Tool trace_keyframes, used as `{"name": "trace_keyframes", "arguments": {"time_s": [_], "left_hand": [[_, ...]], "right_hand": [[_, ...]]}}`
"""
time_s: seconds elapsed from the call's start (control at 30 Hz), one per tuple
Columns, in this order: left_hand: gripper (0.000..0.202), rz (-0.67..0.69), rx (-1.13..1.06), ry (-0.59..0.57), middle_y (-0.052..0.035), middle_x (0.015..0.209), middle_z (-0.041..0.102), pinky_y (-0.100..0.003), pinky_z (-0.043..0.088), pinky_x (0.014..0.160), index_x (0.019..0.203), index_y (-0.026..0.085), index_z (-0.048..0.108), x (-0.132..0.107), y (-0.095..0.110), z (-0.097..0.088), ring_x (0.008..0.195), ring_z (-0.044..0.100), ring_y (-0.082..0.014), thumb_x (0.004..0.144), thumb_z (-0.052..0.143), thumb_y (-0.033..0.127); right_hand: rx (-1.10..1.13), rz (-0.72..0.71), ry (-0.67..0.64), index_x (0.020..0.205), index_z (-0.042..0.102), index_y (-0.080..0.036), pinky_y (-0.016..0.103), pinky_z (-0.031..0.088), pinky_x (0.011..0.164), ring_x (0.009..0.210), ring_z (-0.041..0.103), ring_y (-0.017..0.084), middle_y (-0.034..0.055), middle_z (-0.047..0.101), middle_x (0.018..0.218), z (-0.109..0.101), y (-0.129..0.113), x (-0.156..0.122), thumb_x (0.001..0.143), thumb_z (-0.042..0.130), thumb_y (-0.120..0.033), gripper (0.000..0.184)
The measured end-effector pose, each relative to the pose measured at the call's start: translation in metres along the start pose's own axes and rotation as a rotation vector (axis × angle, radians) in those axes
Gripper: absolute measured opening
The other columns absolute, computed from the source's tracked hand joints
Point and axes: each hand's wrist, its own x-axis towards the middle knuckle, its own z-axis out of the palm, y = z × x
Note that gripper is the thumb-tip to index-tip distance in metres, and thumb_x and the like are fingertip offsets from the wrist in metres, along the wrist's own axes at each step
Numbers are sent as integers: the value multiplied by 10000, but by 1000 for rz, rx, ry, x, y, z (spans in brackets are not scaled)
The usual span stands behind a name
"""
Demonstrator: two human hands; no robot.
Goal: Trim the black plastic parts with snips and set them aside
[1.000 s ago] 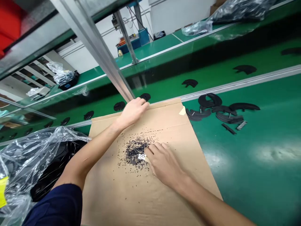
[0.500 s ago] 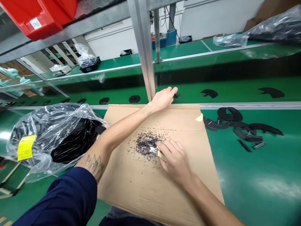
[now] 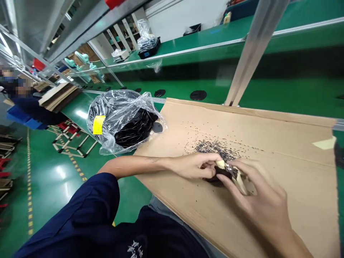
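My left hand (image 3: 197, 166) is closed around a dark plastic part (image 3: 222, 174) above the cardboard sheet (image 3: 285, 139). In my right hand (image 3: 258, 190) are small cutters (image 3: 240, 182) with cream-coloured handles and a shiny metal head. The cutter head is up against the dark part, between the fingers of both hands. The part's shape is mostly covered by the fingers. Just behind the hands, a scatter of tiny black bits (image 3: 212, 146) lies on the cardboard.
A clear plastic bag (image 3: 120, 102) of black discs with a yellow label (image 3: 99, 124) stands left of the cardboard. Black discs (image 3: 198, 95) sit in a row on the green belt behind. A metal post (image 3: 245, 53) rises at the back. Another person (image 3: 29, 102) is far left.
The view has turned left. My left hand has come back from the belt to the middle, with a dark part in it. The cutters have lifted from the bits to that part.
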Motion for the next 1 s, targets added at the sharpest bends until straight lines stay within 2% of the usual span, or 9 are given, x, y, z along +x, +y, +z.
{"name": "trace_keyframes", "arguments": {"time_s": [0.1,0.2,0.33,0.4,0.57,0.63,0.73,0.83,1.0], "left_hand": [[149,1,59,-25,-3,821,615,-233,493,652,1105,192,482,-22,2,-10,705,596,-107,980,514,266],[218,-12,604,195,-52,897,678,-281,530,786,966,177,592,-47,8,-41,809,641,-141,1028,446,327],[239,-491,1391,580,-147,1009,690,-336,525,828,938,134,640,-69,1,-93,986,651,-250,1003,416,185],[244,-639,1476,601,-177,1057,685,-323,524,784,993,110,645,-71,-8,-108,1012,658,-274,951,408,69],[262,-624,1469,626,-128,985,685,-290,500,666,1028,142,653,-77,-13,-114,845,682,-241,949,414,72],[279,-492,1456,728,-118,996,677,-297,507,678,1085,158,652,-83,-3,-108,838,673,-228,979,397,117],[260,19,1270,856,-83,971,681,-300,537,755,1051,194,686,-85,15,-92,870,663,-190,999,432,168],[156,435,952,799,-53,941,716,-297,564,781,1007,207,713,-66,21,-64,868,675,-156,967,563,191],[226,608,615,668,-60,979,748,-283,595,789,1027,196,717,-15,-1,-14,907,704,-133,952,524,104]], "right_hand": [[172,142,-124,1007,653,-262,306,502,611,671,639,179,25,701,838,2,4,0,926,652,-388,149],[247,351,-146,943,658,-243,292,457,566,631,599,165,18,686,793,3,8,-1,901,664,-462,223],[305,528,-89,871,631,-232,283,423,565,632,551,161,6,623,737,3,9,0,876,669,-522,292],[323,567,-76,865,621,-231,282,431,588,648,549,161,2,613,741,4,8,1,869,676,-521,296],[366,587,-77,825,601,-222,284,422,607,667,533,161,0,591,736,3,7,1,869,672,-519,309],[394,596,-69,793,584,-220,280,403,598,652,505,153,-8,564,712,2,7,2,871,668,-523,324],[478,649,-69,768,570,-219,275,395,591,641,479,146,-16,543,691,-1,7,4,858,682,-531,344],[566,729,-63,772,578,-215,271,400,597,648,472,142,-17,538,698,-3,6,6,815,728,-542,362],[721,829,-60,840,588,-219,282,456,649,697,528,155,-9,581,760,-1,6,5,769,768,-556,388]]}}
